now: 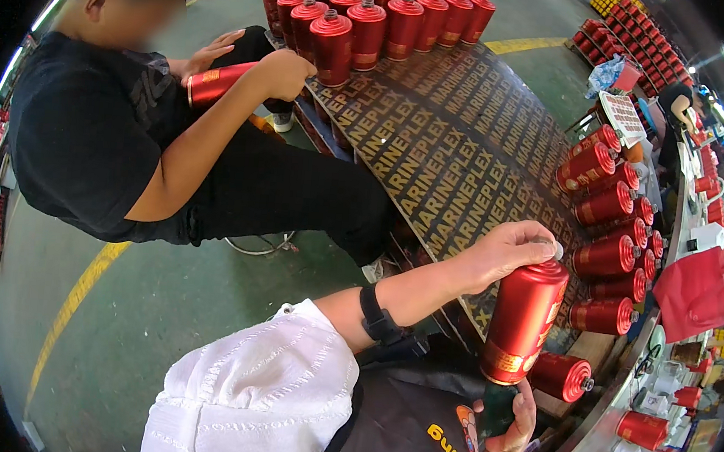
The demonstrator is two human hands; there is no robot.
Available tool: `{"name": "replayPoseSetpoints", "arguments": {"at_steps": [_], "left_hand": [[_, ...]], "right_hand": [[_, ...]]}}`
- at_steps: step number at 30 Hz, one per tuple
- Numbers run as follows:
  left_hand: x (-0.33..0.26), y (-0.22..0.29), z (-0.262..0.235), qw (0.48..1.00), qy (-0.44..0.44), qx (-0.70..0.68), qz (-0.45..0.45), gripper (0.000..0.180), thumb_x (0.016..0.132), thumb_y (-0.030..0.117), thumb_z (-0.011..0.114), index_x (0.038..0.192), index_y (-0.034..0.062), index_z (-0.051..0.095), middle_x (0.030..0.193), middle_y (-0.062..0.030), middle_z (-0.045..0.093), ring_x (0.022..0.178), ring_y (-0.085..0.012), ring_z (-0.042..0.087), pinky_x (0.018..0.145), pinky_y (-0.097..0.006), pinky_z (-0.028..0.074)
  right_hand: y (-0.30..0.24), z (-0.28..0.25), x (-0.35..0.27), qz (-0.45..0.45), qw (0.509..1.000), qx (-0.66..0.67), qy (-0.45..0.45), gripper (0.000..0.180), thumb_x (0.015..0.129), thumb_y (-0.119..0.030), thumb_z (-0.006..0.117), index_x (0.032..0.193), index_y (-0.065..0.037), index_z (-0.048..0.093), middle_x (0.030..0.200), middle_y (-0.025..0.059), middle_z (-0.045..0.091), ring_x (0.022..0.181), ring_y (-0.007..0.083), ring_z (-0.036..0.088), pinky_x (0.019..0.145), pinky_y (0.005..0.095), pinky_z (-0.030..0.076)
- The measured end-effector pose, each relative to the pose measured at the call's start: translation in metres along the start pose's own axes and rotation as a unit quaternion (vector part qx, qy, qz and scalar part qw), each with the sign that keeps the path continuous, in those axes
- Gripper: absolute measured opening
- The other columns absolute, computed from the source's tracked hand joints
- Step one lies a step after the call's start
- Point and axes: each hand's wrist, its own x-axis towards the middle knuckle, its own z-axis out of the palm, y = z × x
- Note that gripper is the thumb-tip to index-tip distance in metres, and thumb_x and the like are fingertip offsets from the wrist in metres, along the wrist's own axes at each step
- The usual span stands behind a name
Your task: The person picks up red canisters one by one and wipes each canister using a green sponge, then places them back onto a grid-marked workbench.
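A shiny red bottle (528, 324) with gold markings stands nearly upright over my lap, at the near edge of the board. My left hand (509, 253) is closed at its top, with the fingers around the narrow neck (557, 250). Below the bottle's base is my right hand (513, 426), its thumb and fingers curled at a dark green patch (497, 409) that I cannot identify. Just right of the held bottle lies another red bottle (561, 376) on its side, its neck pointing right.
Across to the left, a seated co-worker holds a red bottle (220, 84). Several upright bottles (367, 35) fill the far end of the printed board (460, 166). Several more (604, 255) lie along its right edge, beside a long bench with a red cloth (693, 293).
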Motion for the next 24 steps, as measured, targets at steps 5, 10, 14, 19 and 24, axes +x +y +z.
{"name": "replayPoseSetpoints", "arguments": {"at_steps": [5, 10, 14, 19, 24], "left_hand": [[0.001, -0.004, 0.002, 1.0, -0.007, -0.005, 0.001, 0.02, 0.091, 0.017, 0.061, 0.106, 0.0023, 0.059, 0.106, -0.007, 0.064, 0.096, -0.0138, 0.06, 0.087, -0.03, 0.048], [0.001, -0.007, 0.007, 1.0, -0.002, -0.008, -0.008, 0.02, 0.091, 0.017, 0.061, 0.105, 0.002, 0.06, 0.103, -0.0071, 0.065, 0.094, -0.0136, 0.061, 0.085, -0.03, 0.049], [0.002, -0.011, 0.011, 1.0, -0.001, 0.001, -0.019, 0.02, 0.09, 0.017, 0.062, 0.103, 0.002, 0.061, 0.103, -0.0071, 0.065, 0.093, -0.0134, 0.061, 0.084, -0.029, 0.049], [0.003, -0.012, 0.021, 0.999, -0.02, 0.026, -0.028, 0.02, 0.089, 0.017, 0.065, 0.101, 0.0023, 0.062, 0.103, -0.0074, 0.065, 0.092, -0.0139, 0.061, 0.084, -0.03, 0.049], [0.006, -0.021, 0.029, 0.998, -0.048, -0.035, -0.016, 0.019, 0.087, 0.016, 0.065, 0.1, 0.0029, 0.061, 0.102, -0.0083, 0.065, 0.093, -0.0144, 0.061, 0.085, -0.031, 0.049]], "right_hand": [[0.001, -0.004, -0.004, -0.006, 1.0, 0.001, 0.008, 0.067, 0.078, -0.025, 0.065, 0.127, 0.012, 0.041, 0.104, 0.0207, 0.06, 0.07, 0.0249, 0.064, 0.06, 0.0349, 0.055], [0.001, -0.009, -0.009, -0.008, 1.0, -0.005, 0.006, 0.066, 0.078, -0.027, 0.064, 0.127, 0.012, 0.041, 0.102, 0.0202, 0.061, 0.068, 0.0249, 0.064, 0.06, 0.0337, 0.055], [0.003, -0.014, -0.013, -0.01, 1.0, -0.011, 0.008, 0.067, 0.078, -0.028, 0.063, 0.127, 0.012, 0.041, 0.102, 0.0201, 0.061, 0.068, 0.0252, 0.064, 0.06, 0.0332, 0.055], [0.005, -0.022, -0.021, -0.017, 1.0, 0.008, 0.013, 0.066, 0.079, -0.027, 0.064, 0.128, 0.011, 0.041, 0.101, 0.0203, 0.061, 0.066, 0.026, 0.064, 0.06, 0.0339, 0.055], [0.002, -0.02, -0.027, -0.04, 0.999, 0.032, 0.006, 0.064, 0.082, -0.025, 0.062, 0.129, 0.011, 0.04, 0.104, 0.0209, 0.06, 0.069, 0.0265, 0.063, 0.061, 0.0345, 0.053]]}}
